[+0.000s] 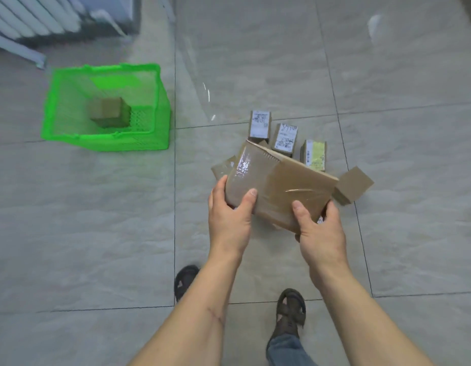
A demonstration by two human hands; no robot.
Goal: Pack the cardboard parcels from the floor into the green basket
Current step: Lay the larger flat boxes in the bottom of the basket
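Early days on the packing, by the look of it; one box in, one in hand, a handful left on the tiles.

Nearest, two sandalled feet (291, 307) planted on the floor (97, 233); both bare forearms reaching forward and down from the near edge.

Left hand (229, 210) clamped on the near-left corner of the big parcel (276, 180), thumb over the taped top, fingers wrapped round the left side; right hand (321, 228) gripping the near-right corner, thumb on top, fingers curled under. Parcel held in both hands, tilted, its far-left corner up, clear of the floor as far as can be judged; glossy tape across the top.

Just beyond, parcels waiting: a plain box (353, 188) right beside the held parcel's right end; further off, three labelled boxes in a row, the left one (260, 125), the middle one (284, 138), the right one with a yellowish label (315, 154); a flap of another box (222, 166) peeping out at the left, mostly hidden; maybe something under the parcel too, not clear.

Far left, well apart from the pile, the basket (160, 122); one small box (110, 112) already inside, plenty of room around it.

Probably next: carrying this one left and away to the basket.
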